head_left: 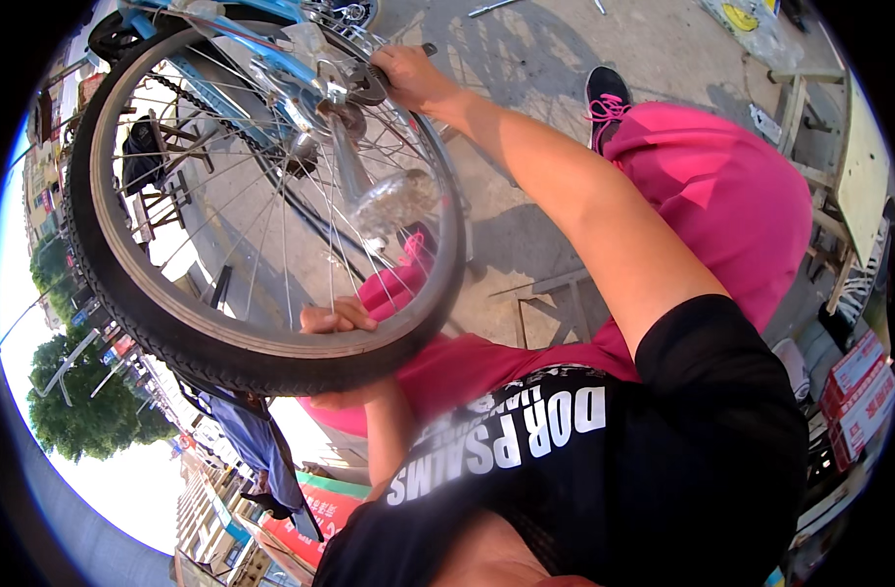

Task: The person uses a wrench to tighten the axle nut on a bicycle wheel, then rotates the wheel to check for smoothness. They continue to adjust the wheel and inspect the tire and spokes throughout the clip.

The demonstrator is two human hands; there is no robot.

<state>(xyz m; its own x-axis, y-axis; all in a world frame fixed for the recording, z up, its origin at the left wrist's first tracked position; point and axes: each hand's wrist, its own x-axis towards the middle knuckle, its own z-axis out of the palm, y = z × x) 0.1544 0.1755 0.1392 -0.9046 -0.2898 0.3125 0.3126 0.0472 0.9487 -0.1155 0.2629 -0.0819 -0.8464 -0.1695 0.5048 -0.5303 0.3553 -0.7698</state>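
Observation:
A bicycle wheel with a black tire [114,284], metal rim and spokes fills the upper left, attached to a light-blue frame [261,54] with a silver hub [335,93]. My left hand [340,323] grips the lower rim, fingers wrapped over it through the spokes. My right hand [408,78] is closed at the upper right of the wheel beside the hub, on a part or tool whose shape is partly hidden. A chain [203,93] runs behind the spokes. My pink-trousered legs [702,196] are spread below the wheel, one black shoe [609,98] showing.
A wooden board on a frame [858,176] stands at the right, above red-and-white boxes [853,391]. A clear plastic bag [760,44] and metal rods [491,7] lie on the concrete ground [526,59]. A dark-blue draped cloth [242,440], a red banner [320,509] and trees [85,401] show at the left.

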